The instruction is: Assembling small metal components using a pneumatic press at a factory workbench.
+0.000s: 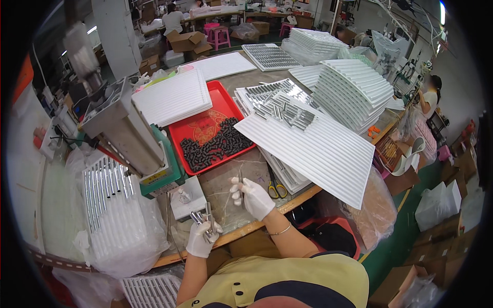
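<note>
Both my hands wear white gloves. My left hand is closed round several short silver metal tubes, over the table's front edge. To its right, my right hand has thumb and fingers pinched together, and a slim greyish piece sticks up from them; its kind is unclear. A white block with a small clear part on top lies beyond my left hand, below the green-based press. Farther back, a red tray holds many small black cylindrical pieces.
Black-and-yellow scissors lie right of my right hand. A ribbed white sheet carries loose silver tubes. Stacked white ribbed trays stand behind it. Bagged trays with silver rods sit at left. Another person works at right.
</note>
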The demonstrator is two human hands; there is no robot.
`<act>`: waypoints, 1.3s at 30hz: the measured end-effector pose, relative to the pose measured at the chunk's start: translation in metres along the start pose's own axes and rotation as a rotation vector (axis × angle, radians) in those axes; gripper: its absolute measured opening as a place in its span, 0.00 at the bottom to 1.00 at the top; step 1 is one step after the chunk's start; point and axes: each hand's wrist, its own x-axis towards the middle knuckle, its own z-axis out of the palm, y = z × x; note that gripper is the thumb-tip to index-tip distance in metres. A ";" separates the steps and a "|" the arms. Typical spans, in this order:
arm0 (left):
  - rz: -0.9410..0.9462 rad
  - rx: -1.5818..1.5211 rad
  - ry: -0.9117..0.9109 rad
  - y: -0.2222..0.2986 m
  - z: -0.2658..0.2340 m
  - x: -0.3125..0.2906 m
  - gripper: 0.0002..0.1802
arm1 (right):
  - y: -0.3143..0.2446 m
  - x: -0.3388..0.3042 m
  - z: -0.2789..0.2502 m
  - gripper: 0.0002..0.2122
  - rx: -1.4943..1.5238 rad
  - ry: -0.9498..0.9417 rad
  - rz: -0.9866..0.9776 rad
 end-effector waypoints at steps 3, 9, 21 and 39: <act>-0.094 -0.191 0.007 -0.004 0.006 0.005 0.11 | 0.004 0.005 -0.003 0.09 0.305 0.080 -0.012; -0.257 -0.310 0.028 -0.013 0.001 0.022 0.13 | 0.018 0.006 0.028 0.17 0.511 0.387 0.053; -0.158 -0.026 0.224 -0.033 0.009 0.016 0.06 | 0.026 0.009 0.044 0.19 0.569 0.103 0.177; -0.188 0.154 -0.174 -0.042 -0.017 -0.045 0.30 | 0.031 -0.004 0.029 0.17 0.272 0.081 0.025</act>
